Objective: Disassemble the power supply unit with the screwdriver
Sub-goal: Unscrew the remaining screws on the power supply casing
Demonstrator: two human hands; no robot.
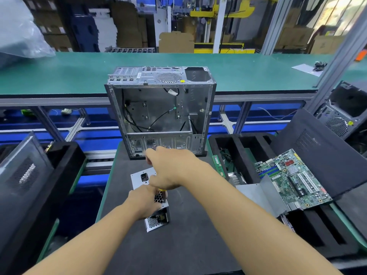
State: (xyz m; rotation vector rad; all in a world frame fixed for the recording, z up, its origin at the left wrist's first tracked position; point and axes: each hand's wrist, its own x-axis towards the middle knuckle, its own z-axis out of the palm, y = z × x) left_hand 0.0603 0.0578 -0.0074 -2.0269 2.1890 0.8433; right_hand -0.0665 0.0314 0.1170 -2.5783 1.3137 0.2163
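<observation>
The power supply unit (156, 220), a small silver metal box with honeycomb vent holes, stands on the dark mat (178, 245) in front of me. My left hand (144, 201) grips its upper left side. Above it, my right hand (168, 169) is curled around a screwdriver, of which only a bit of yellow handle (161, 189) shows under the palm; its tip is hidden. A flat silver plate with a power socket (142, 178) lies just behind the unit, partly covered by my right hand.
An emptied silver computer case (158, 110) stands upright behind the hands. To the right, a black foam tray (248, 155) holds cables and a memory stick, with a green motherboard (292, 179) and a dark side panel (321, 151) leaning over it. Black trays sit at left.
</observation>
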